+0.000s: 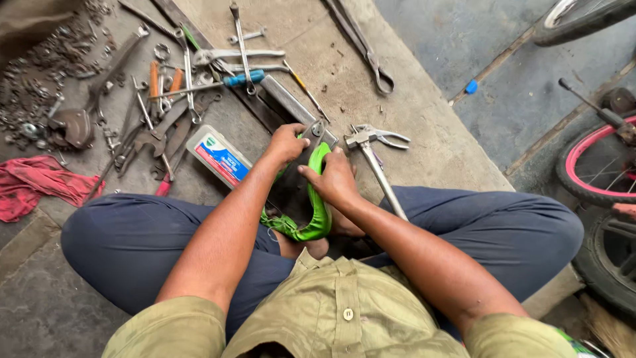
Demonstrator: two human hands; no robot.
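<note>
You sit cross-legged on the concrete floor, and both your hands meet in the middle of the frame, just above your lap. Your left hand is clenched around the upper end of the green bicycle seat, near its dark metal bracket. Your right hand grasps the green edge of the seat from the right side, with the fingers curled over it.

The seat is in the centre of the frame, between your knees. Its long axis runs almost top to bottom in the picture, a little tilted: the narrow end points up toward the tools, the wide end points down to your body.

Free room is small. Just left of the seat lies a white plastic bottle, close to your left forearm. Just right of it lies a hammer with a long handle, next to your right wrist. Above, in the upper left, many wrenches and a blue-handled screwdriver cover the floor. A red rag is at the left edge. At the right edge stands a pink-rimmed wheel, well apart from your hands.
</note>
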